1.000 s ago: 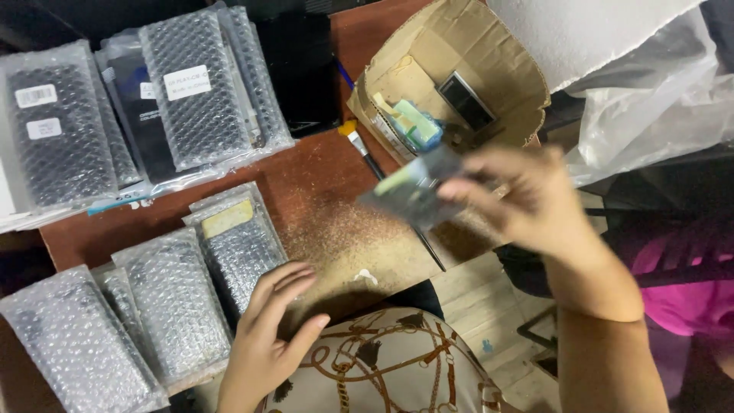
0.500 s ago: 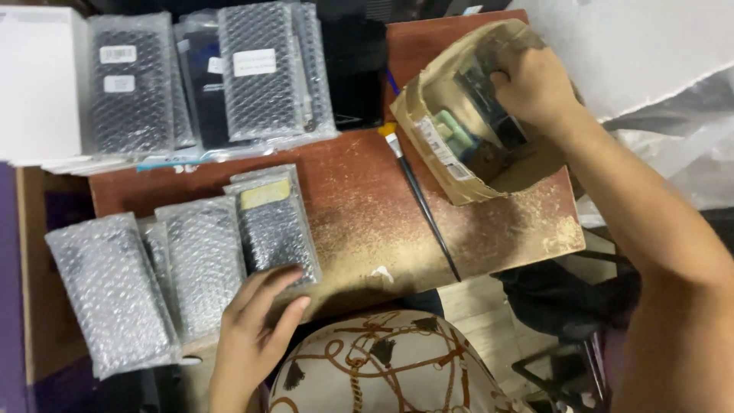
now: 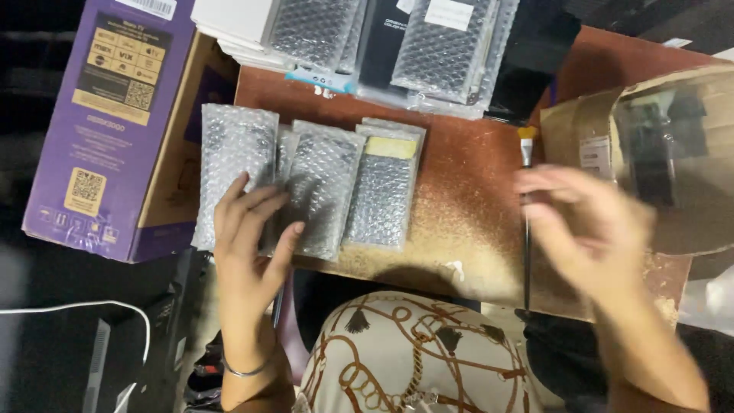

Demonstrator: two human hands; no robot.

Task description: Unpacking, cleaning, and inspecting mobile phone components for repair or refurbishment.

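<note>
Now left hand [image 3: 248,245] fingers lie spread on crinkly bubble-wrap packets [image 3: 313,187]; right hand [image 3: 585,229] — blurred, loose, empty.

Packing workshop: bubble-wrapped packets [image 3: 321,187], cardboard boxes [image 3: 164,164].

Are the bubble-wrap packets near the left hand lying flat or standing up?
Flat. The bubble-wrap packets lie side by side, slightly overlapping, on the wooden table; the left hand rests open on them.

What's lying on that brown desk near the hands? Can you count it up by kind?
Bubble-wrapped packets in the near row by the left hand: 3
Thin brush under the blurred right hand: 1
Open cardboard box: 1
Purple carton: 1
Total: 6
</note>
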